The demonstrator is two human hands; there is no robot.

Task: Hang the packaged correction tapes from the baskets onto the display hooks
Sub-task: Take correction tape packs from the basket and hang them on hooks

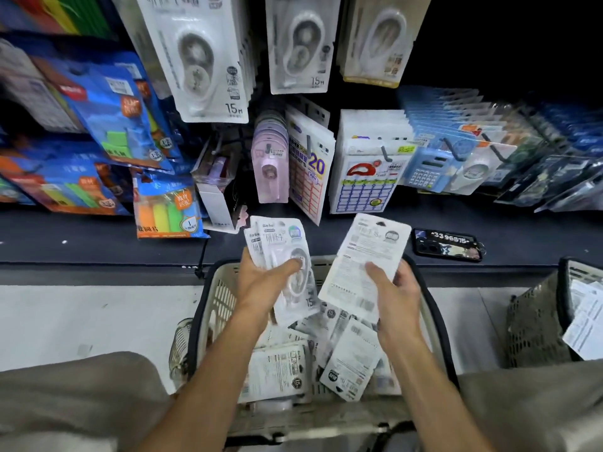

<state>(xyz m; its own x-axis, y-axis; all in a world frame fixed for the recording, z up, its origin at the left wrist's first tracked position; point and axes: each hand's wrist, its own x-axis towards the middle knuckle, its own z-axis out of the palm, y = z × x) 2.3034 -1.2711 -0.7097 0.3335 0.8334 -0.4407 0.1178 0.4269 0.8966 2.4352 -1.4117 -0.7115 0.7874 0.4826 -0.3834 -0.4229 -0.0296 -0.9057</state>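
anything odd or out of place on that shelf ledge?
Yes: a phone lies flat on the dark ledge, right of the basket, not merchandise. A white box leans askew below the hooks instead of hanging.

"15m" stands at the lower right of the big hanging tape pack (pixel 199 57), and again at the foot of the pack beside it (pixel 298 44). A large "20" shows on the label-sheet pack (pixel 310 171). The phone (pixel 447 244) on the shelf reads "-3396815-". A round mark on the sticky-flag pack (pixel 168 208) bears "1". The packs in the left hand (pixel 264 285) carry print too blurred to read.
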